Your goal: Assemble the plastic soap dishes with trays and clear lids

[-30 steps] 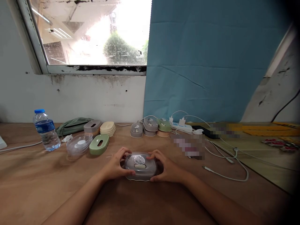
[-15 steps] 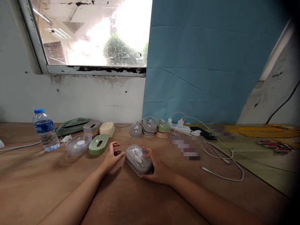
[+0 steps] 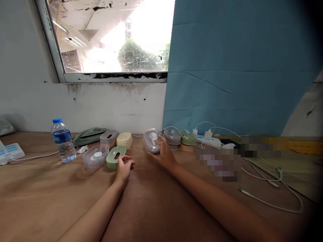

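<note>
My right hand [image 3: 165,154] grips a grey oval box with a clear lid [image 3: 149,144], thumb below and fingers on its right side. The box is tilted with its top towards me and bears a round label. Behind it, a single grey box at the back is hidden from view. To the right of it stand stacked boxes, a grey-lidded one [image 3: 172,137] and a green-lidded one [image 3: 188,138]. My left hand [image 3: 124,168] rests near the table, fingers loosely curled and apart, holding nothing, beside a green slotted oval piece [image 3: 112,160].
On the left are nested clear lids [image 3: 93,160], a water bottle [image 3: 63,143], a green pouch [image 3: 91,137], a grey slotted piece [image 3: 105,138] and stacked cream pieces [image 3: 124,140]. A power strip [image 3: 212,140] and white cables [image 3: 272,207] lie on the right.
My right hand has carried the grey box away from me to the back row and tilted it. My left hand has drawn away from the box. The view has shifted left.
</note>
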`<action>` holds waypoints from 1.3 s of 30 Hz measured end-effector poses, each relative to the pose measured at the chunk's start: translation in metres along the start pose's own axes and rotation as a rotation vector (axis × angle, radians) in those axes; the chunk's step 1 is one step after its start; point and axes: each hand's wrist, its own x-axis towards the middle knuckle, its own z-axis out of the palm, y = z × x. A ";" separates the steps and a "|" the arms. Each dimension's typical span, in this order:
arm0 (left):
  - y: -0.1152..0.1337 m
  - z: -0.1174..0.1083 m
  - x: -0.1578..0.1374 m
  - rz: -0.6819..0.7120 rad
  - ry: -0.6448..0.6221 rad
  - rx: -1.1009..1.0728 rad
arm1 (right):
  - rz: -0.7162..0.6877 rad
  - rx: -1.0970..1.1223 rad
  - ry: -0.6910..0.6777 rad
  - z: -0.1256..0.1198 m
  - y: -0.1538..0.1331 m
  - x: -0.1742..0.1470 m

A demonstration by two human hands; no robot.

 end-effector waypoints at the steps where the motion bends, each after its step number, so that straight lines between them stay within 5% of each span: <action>1: -0.001 0.000 0.000 0.001 -0.004 -0.001 | 0.056 -0.112 0.009 0.009 0.005 0.011; 6: -0.001 -0.001 0.002 0.000 -0.012 -0.002 | 0.242 -0.324 -0.001 0.046 0.025 0.047; 11: -0.001 0.000 0.001 -0.014 -0.028 0.006 | 0.317 -0.410 -0.029 0.057 0.033 0.058; 24: -0.007 0.001 0.003 0.014 -0.077 0.060 | 0.057 -0.515 -0.142 0.048 0.034 0.033; 39: -0.013 -0.004 0.003 0.186 -0.150 0.253 | 0.001 -0.492 -0.151 0.047 0.049 0.030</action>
